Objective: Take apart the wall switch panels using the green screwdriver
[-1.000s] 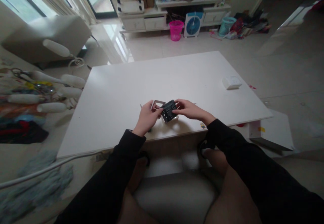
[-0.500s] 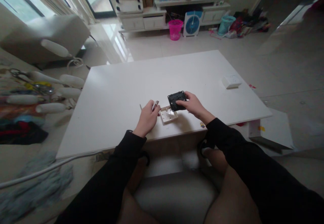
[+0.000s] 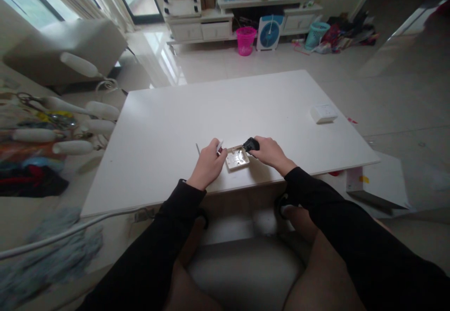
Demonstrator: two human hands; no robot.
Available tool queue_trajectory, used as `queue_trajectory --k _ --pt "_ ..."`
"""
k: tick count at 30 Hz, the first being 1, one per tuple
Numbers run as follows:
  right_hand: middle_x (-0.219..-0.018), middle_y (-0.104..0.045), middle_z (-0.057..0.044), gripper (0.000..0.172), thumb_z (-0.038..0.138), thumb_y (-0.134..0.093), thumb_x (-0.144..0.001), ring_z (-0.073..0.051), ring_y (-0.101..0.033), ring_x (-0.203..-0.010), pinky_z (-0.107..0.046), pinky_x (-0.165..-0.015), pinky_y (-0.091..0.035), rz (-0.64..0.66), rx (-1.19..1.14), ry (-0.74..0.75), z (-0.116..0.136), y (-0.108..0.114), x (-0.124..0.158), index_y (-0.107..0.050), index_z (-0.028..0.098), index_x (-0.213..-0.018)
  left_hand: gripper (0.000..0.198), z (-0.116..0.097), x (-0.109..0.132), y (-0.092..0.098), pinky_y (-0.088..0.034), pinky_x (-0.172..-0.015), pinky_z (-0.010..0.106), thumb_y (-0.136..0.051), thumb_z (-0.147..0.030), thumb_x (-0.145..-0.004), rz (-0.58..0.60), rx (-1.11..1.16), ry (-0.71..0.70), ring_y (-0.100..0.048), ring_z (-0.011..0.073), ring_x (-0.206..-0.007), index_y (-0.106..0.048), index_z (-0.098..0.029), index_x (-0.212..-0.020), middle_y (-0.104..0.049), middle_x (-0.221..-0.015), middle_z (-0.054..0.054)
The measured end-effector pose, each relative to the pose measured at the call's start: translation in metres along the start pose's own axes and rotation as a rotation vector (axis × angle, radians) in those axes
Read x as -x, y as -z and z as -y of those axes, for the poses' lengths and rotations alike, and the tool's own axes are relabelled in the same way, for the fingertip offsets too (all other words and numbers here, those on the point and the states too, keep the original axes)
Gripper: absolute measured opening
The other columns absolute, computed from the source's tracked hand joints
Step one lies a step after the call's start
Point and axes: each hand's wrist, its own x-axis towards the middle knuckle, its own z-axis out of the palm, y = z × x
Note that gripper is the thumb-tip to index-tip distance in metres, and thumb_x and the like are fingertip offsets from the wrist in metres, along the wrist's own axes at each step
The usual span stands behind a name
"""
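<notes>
My left hand (image 3: 209, 161) is closed around a small tool (image 3: 220, 147) with a pale end and a dark red part; its exact kind is unclear. A thin grey rod (image 3: 197, 148) shows on that hand's far left side; whether it belongs to the same tool is hidden. Between both hands, a shallow square white plastic box (image 3: 237, 168) lies open side up on the table, and my left fingers are at its left edge. My right hand (image 3: 270, 151) grips a black square plastic plate (image 3: 251, 144), tilted nearly edge-on beside the box's far right corner.
The white table (image 3: 168, 128) ends close before my lap. A white block-like box (image 3: 323, 113) stands at its right side. Left of the table is a lamp with several white shades (image 3: 79, 64). A pale cable (image 3: 77, 229) runs below the near left edge.
My right hand has turned the black plate from face-up to nearly edge-on and lowered it slightly, uncovering more of the white box. The tool in my left hand has tilted a little.
</notes>
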Motion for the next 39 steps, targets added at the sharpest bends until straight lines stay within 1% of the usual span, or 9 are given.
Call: queue_trajectory --k 4,10,14,17,19,23,26,31,39 --pt "-0.097 -0.076 -0.014 0.022 0.033 -0.067 -0.088 -0.025 -0.065 -0.083 -0.031 -0.069 -0.038 -0.006 -0.082 0.014 0.0 -0.006 -0.003 -0.069 0.018 -0.103 0.023 0.001 0.0 0.0 -0.033 -0.066 0.032 -0.056 -0.015 -0.091 -0.036 -0.021 -0.033 -0.051 0.0164 -0.067 -0.04 -0.024 -0.077 -0.055 -0.071 -0.002" --pt "-0.092 -0.073 -0.011 0.022 0.034 -0.068 -0.088 -0.022 -0.062 -0.079 -0.03 -0.068 -0.039 0.001 -0.198 0.039 0.007 -0.017 -0.001 -0.064 0.018 -0.102 0.023 -0.001 0.0 0.001 -0.035 -0.064 0.03 -0.059 -0.014 -0.09 -0.033 0.006 -0.038 -0.052 0.0159 -0.065 -0.042 -0.024 -0.077 -0.057 -0.071 -0.002" --pt "-0.09 -0.073 -0.008 0.019 0.031 -0.068 -0.087 -0.019 -0.062 -0.074 -0.027 -0.065 -0.041 0.088 -0.33 0.02 0.016 -0.024 0.004 -0.061 0.019 -0.1 0.023 -0.003 0.0 0.001 -0.035 -0.065 0.03 -0.059 -0.014 -0.089 -0.032 -0.01 -0.032 -0.053 0.016 -0.065 -0.042 -0.024 -0.078 -0.056 -0.07 -0.003" --pt "-0.092 -0.073 -0.007 0.017 0.03 -0.067 -0.087 -0.018 -0.062 -0.071 -0.026 -0.064 -0.042 0.15 -0.385 0.006 0.021 -0.027 0.007 -0.061 0.02 -0.098 0.023 -0.003 0.001 0.001 -0.034 -0.064 0.029 -0.059 -0.013 -0.089 -0.029 -0.011 -0.029 -0.053 0.0158 -0.065 -0.041 -0.024 -0.078 -0.056 -0.07 -0.003" --pt "-0.093 -0.074 -0.008 0.015 0.028 -0.066 -0.086 -0.019 -0.063 -0.074 -0.027 -0.064 -0.041 0.127 -0.35 0.031 0.021 -0.027 0.006 -0.062 0.02 -0.097 0.024 -0.004 0.001 0.001 -0.034 -0.064 0.029 -0.059 -0.013 -0.089 -0.028 0.001 -0.029 -0.052 0.0156 -0.065 -0.041 -0.024 -0.078 -0.056 -0.071 -0.003" --pt "-0.097 -0.075 -0.007 0.012 0.022 -0.065 -0.087 -0.023 -0.064 -0.086 -0.029 -0.07 -0.04 0.006 -0.228 0.136 0.015 -0.026 0.004 -0.066 0.021 -0.099 0.025 -0.005 0.001 0.002 -0.033 -0.064 0.03 -0.058 -0.022 -0.095 -0.03 0.03 -0.012 -0.051 0.016 -0.065 -0.04 -0.024 -0.077 -0.055 -0.068 -0.003" --pt "-0.104 -0.075 -0.008 0.019 0.01 -0.06 -0.086 -0.022 -0.064 -0.093 -0.03 -0.077 -0.041 -0.038 -0.176 0.21 0.008 -0.027 0.003 -0.068 0.021 -0.1 0.028 -0.006 0.001 0.003 -0.032 -0.065 0.031 -0.05 -0.03 -0.102 -0.034 0.036 -0.008 -0.052 0.0174 -0.066 -0.042 -0.024 -0.076 -0.057 -0.068 -0.001" --pt "-0.106 -0.068 -0.011 0.031 -0.003 -0.052 -0.082 -0.022 -0.06 -0.096 -0.03 -0.082 -0.041 -0.036 -0.058 0.289 0.002 -0.037 0.002 -0.067 0.018 -0.098 0.032 -0.005 0.002 0.004 -0.035 -0.069 0.033 -0.043 -0.032 -0.107 -0.033 0.05 -0.046 -0.055 0.0186 -0.07 -0.046 -0.024 -0.076 -0.061 -0.07 0.001" --pt "-0.107 -0.063 -0.011 0.036 -0.008 -0.047 -0.08 -0.021 -0.056 -0.094 -0.03 -0.084 -0.042 0.02 -0.015 0.302 -0.002 -0.048 -0.001 -0.065 0.016 -0.099 0.031 -0.004 0.001 0.005 -0.034 -0.067 0.032 -0.045 -0.031 -0.106 -0.037 0.017 -0.06 -0.054 0.0185 -0.069 -0.049 -0.023 -0.076 -0.059 -0.069 0.0"
